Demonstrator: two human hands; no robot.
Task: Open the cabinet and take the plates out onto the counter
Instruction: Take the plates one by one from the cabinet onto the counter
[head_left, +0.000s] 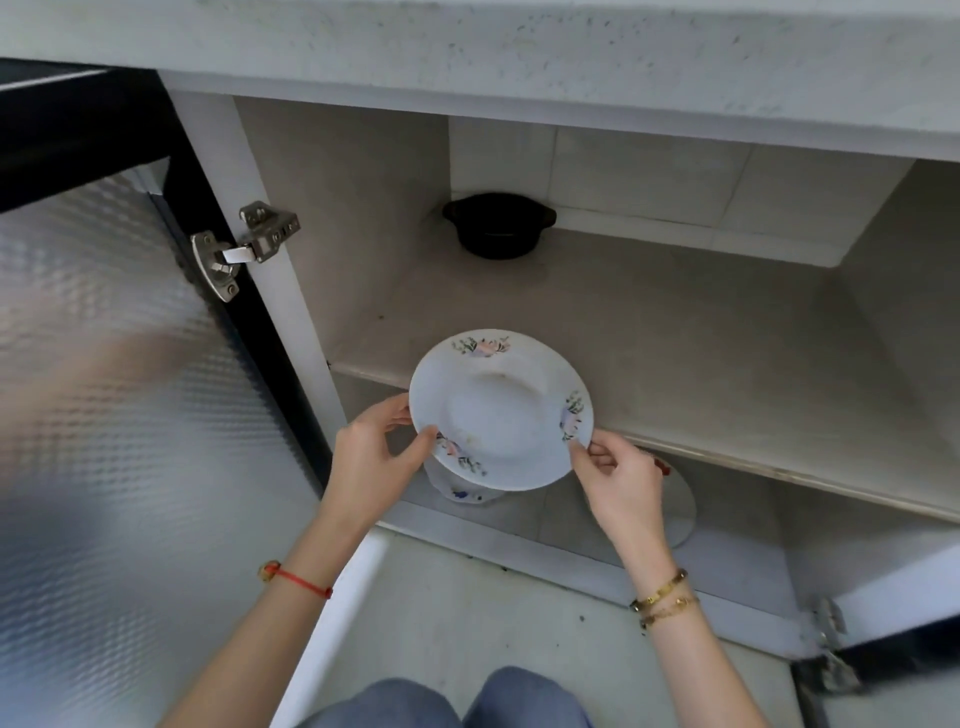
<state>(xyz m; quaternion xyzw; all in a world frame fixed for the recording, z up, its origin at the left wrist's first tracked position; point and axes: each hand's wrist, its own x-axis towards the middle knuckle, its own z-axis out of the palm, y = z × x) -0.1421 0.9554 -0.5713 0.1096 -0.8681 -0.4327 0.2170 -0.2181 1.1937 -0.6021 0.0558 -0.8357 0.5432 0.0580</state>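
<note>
Here we crouched before the open cabinet (675, 332), both of our hands closed on one white plate (498, 410) with flower sprigs on its rim. Our left hand (371, 457) pinched the plate's left edge, thumb on the upper face and the fingers curled beneath. Our right hand (618, 483) pinched the right edge in the same way, thumb tip resting just by a flower sprig. The plate sat tilted, its far rim higher than the near one, held in the air in front of the middle shelf (727, 364) and touching nothing but our fingers.

Directly beneath it, on the cabinet's lower floor, we could see a sliver of another flowered plate (467, 493), mostly hidden by the one we held. To the right of that, behind our right wrist, lay a round pale disc (680, 509); we could not tell what it was. Far back on the middle shelf stood a black pot (498, 226) with two side handles, close to the tiled rear wall.

The glass door (104, 415) stood swung open at the left, hung on a metal hinge (244, 244). The grey counter (519, 47) ran across the top of our view, above the cabinet.
</note>
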